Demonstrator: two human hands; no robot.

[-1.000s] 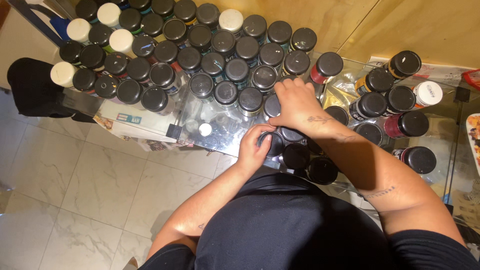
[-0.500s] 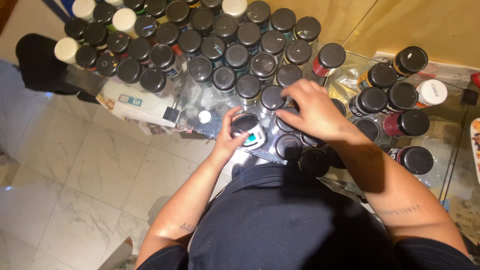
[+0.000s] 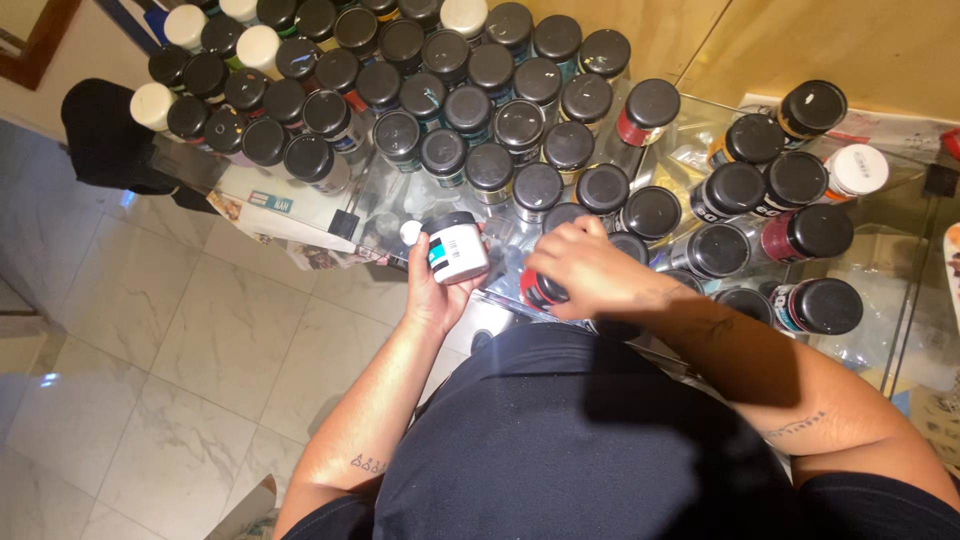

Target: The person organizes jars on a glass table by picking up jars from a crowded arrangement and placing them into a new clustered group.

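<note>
My left hand [image 3: 432,285] holds a small jar [image 3: 455,248] with a black lid and a white and teal label, tilted on its side above the near edge of the glass table [image 3: 890,290]. My right hand [image 3: 585,270] is closed on a black-lidded jar with a red label [image 3: 540,290] that stands at the table's near edge. Many more black-lidded jars [image 3: 490,165] crowd the glass just beyond both hands.
A few white-lidded jars [image 3: 258,45] stand at the far left, another white-lidded jar [image 3: 858,170] at the right. Papers [image 3: 270,205] lie under the glass. A black bag [image 3: 105,135] sits on the pale tiled floor [image 3: 150,370] at left.
My left hand has lifted the white-and-teal jar out of the near row and turned it. My right hand has come down from the far jars onto the red-labelled one.
</note>
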